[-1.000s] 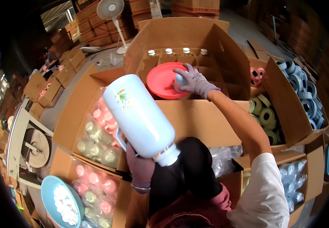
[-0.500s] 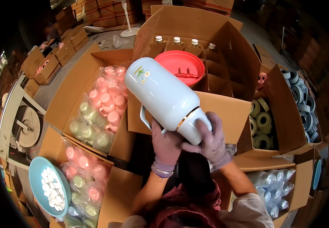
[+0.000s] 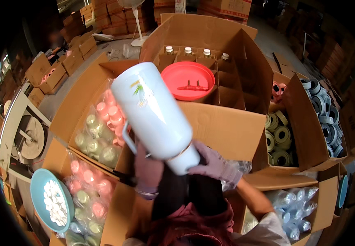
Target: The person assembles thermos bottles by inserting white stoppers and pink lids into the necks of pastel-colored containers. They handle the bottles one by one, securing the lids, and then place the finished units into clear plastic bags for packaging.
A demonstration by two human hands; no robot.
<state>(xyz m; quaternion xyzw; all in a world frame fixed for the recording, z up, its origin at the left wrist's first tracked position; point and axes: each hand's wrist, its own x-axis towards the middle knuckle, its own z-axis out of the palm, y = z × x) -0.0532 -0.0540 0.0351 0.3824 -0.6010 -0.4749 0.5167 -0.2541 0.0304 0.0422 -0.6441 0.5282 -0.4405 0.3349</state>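
Observation:
A light blue thermos jug (image 3: 155, 115) with a flower print is tilted in front of me, base up to the left and neck down to the right. My left hand (image 3: 148, 169), in a mauve glove and blurred, grips it near the handle (image 3: 129, 138); the fingers are partly hidden behind the jug. The gloved right hand (image 3: 215, 165) is closed around the neck. Just beyond the jug, a red round tray (image 3: 189, 69) with small red pieces rests on a divided carton (image 3: 230, 123). White-capped bottles (image 3: 188, 51) stand in its far compartments.
Left cartons hold bagged pink and green cups (image 3: 103, 123); beside them sits a blue basin (image 3: 38, 205) of small white caps. On the right are boxes of green rings (image 3: 282, 135) and blue-grey rings (image 3: 329, 119), plus bagged blue parts (image 3: 294, 205). A white fan (image 3: 137, 24) stands behind.
The jug has shifted left and down and turned more upright, its neck now lower. Both hands moved with it, still holding on. The flower print is now blurred.

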